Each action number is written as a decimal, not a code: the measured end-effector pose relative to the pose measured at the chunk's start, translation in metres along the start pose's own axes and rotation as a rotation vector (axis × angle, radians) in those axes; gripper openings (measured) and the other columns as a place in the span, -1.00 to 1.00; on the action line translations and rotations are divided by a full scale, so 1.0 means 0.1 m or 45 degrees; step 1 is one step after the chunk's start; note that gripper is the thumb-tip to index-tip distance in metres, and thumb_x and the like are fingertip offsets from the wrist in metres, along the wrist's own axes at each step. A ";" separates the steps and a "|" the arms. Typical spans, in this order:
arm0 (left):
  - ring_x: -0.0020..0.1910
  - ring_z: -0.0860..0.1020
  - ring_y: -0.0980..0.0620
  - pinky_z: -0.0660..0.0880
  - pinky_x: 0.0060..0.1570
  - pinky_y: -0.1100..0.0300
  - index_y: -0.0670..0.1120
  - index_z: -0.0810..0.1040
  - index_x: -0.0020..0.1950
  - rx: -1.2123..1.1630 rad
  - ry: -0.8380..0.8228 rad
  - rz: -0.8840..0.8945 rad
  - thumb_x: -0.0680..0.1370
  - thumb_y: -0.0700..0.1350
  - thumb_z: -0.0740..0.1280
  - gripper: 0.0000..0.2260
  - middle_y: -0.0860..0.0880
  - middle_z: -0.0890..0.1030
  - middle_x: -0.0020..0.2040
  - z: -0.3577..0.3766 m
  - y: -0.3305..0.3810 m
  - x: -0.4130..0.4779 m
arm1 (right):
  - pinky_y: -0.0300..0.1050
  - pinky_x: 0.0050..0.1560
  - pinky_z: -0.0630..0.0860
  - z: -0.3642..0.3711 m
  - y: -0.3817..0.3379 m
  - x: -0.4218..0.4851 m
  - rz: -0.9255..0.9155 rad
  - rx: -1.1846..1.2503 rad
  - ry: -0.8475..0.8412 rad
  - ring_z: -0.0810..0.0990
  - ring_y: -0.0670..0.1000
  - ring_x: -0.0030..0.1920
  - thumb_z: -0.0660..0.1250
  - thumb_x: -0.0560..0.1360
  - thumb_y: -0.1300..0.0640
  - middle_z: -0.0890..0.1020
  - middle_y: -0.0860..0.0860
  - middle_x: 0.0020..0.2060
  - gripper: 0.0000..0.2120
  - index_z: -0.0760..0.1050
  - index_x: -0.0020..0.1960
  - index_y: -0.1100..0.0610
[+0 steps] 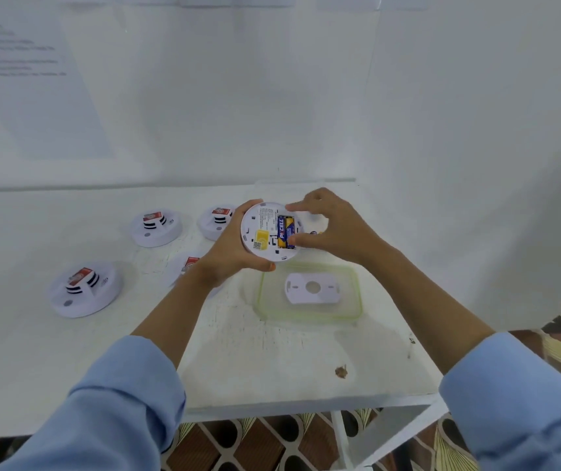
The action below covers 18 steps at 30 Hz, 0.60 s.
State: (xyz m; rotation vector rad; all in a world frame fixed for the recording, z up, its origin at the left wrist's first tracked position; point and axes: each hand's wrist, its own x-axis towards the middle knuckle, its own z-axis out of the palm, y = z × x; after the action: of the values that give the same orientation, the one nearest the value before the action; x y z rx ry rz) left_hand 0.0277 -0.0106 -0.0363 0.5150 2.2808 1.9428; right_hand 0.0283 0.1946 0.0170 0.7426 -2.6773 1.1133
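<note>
My left hand [230, 249] grips a round white smoke detector [262, 234] turned back side up above the table. Its open compartment shows blue-and-yellow batteries [285, 232] next to a yellow sticker [260, 239]. My right hand [328, 226] pinches the right-hand battery between thumb and forefinger. Below the hands, a white mounting plate [311, 288] lies inside a clear green-rimmed lid [357, 294] on the table.
Several more white smoke detectors with red tags sit on the white table [272, 362] at left: one [85, 288] near, one [156, 225] farther, one [216, 220] behind my left hand, one [187, 266] under my wrist. A clear container [309, 188] stands behind my hands. A printed sheet [27, 79] hangs on the wall.
</note>
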 end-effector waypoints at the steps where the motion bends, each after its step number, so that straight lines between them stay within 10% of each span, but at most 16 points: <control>1: 0.26 0.46 0.00 0.57 0.00 0.10 -0.03 0.18 0.44 -0.011 -0.015 0.009 0.08 -0.28 0.55 -0.01 -0.06 0.41 0.30 0.00 0.00 0.02 | -0.29 0.02 0.35 0.02 -0.01 0.04 0.019 -0.037 -0.068 0.41 -0.13 0.02 0.49 0.34 0.04 0.40 -0.08 0.05 -0.50 0.49 0.26 0.00; 8: 0.17 0.50 0.08 0.57 -0.10 0.19 -0.02 0.19 0.39 -0.089 -0.021 0.033 0.13 -0.40 0.48 -0.09 -0.06 0.41 0.27 0.04 0.01 0.20 | -0.47 -0.12 0.27 0.02 0.14 0.25 0.059 -0.120 -0.153 0.39 -0.07 -0.02 0.53 0.29 0.02 0.43 -0.03 0.03 -0.39 0.47 0.30 0.05; 18: 0.17 0.49 0.07 0.56 -0.08 0.22 0.02 0.21 0.37 -0.111 0.008 0.003 0.12 -0.38 0.50 -0.09 -0.03 0.42 0.25 0.01 -0.09 0.71 | -0.10 0.05 0.45 -0.14 0.41 0.77 0.038 -0.236 -0.286 0.47 0.04 0.02 0.52 0.30 0.03 0.50 0.09 0.05 -0.46 0.53 0.23 0.14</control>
State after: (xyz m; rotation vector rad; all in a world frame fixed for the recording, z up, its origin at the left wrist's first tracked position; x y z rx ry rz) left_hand -0.0399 0.0116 -0.0350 0.5034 2.1884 2.0371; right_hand -0.0595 0.1998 0.0255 0.8408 -2.9350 0.8154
